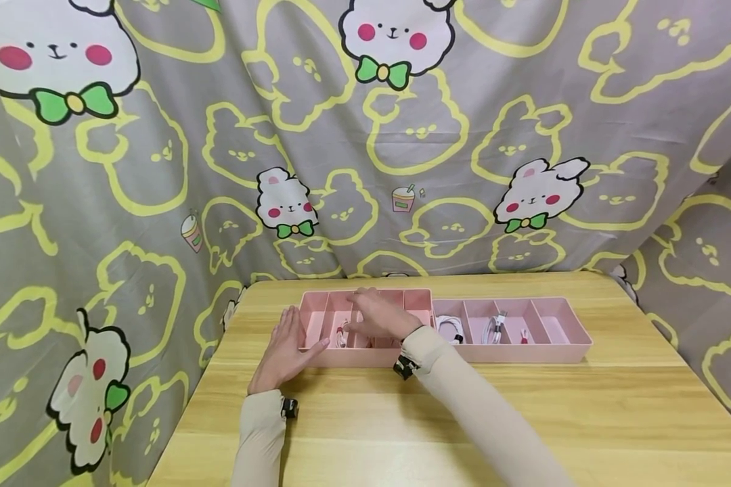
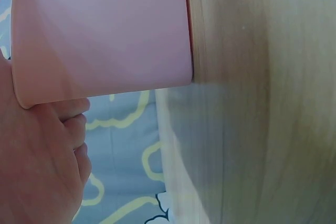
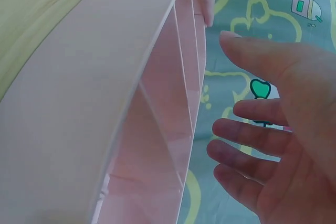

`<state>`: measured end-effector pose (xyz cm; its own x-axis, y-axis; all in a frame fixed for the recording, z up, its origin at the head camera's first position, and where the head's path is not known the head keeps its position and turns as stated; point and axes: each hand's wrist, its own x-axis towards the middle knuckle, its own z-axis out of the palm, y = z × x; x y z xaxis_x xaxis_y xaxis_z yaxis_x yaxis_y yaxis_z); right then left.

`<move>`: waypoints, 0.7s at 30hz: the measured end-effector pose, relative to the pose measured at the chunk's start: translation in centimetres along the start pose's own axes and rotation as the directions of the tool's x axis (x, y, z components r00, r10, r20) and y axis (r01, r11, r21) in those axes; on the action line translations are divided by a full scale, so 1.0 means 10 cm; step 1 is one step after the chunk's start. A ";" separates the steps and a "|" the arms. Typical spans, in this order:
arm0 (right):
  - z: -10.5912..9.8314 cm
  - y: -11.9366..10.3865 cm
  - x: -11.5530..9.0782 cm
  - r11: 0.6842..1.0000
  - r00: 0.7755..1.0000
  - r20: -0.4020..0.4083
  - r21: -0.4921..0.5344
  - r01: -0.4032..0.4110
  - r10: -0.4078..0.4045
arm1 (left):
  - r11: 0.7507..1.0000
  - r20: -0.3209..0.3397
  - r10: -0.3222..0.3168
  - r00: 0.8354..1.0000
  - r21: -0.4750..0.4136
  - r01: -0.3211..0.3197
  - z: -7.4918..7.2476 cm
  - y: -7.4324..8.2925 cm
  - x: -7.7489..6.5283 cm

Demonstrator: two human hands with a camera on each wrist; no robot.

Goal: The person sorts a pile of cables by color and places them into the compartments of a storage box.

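My left hand (image 1: 285,353) rests against the left end of a pink divided storage box (image 1: 365,358), its fingers along the end wall and its thumb at the front rim. That wall fills much of the left wrist view, with my left palm touching its corner. Over the same box hovers my right hand (image 1: 380,316); in the right wrist view its fingers (image 3: 252,135) are spread, slightly bent, with nothing between them. A thin cable with a red part (image 1: 342,333) lies in one compartment. My right hand hides some compartments from the head view.
A second pink divided box (image 1: 524,354) adjoins on the right. It holds a coiled white cable (image 1: 449,327) with a black tie, a white cable with a metal plug (image 1: 495,328) and a small red-tipped item (image 1: 524,336). A patterned curtain (image 1: 438,135) hangs behind the wooden table (image 1: 365,433).
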<state>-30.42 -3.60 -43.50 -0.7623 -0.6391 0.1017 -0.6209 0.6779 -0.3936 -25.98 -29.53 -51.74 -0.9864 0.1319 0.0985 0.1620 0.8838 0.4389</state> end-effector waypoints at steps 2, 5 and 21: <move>-0.02 0.05 -0.04 1.000 1.000 -0.014 -0.013 0.015 -0.015 | 1.000 0.001 0.001 1.000 -0.003 -0.001 0.00 0.01 0.00; -0.05 0.11 -0.11 1.000 0.999 -0.029 0.002 0.019 -0.019 | 1.000 0.004 -0.001 1.000 -0.006 0.001 0.00 0.01 0.00; -0.24 0.43 -0.50 0.999 0.994 -0.104 0.012 -0.037 0.038 | 1.000 0.011 -0.008 1.000 -0.004 0.008 0.01 0.01 0.01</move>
<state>-29.73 3.37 -43.56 -0.8003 -0.5716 0.1810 -0.5899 0.6967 -0.4082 -26.03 -29.36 -51.74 -0.9878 0.1301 0.0851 0.1544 0.8832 0.4429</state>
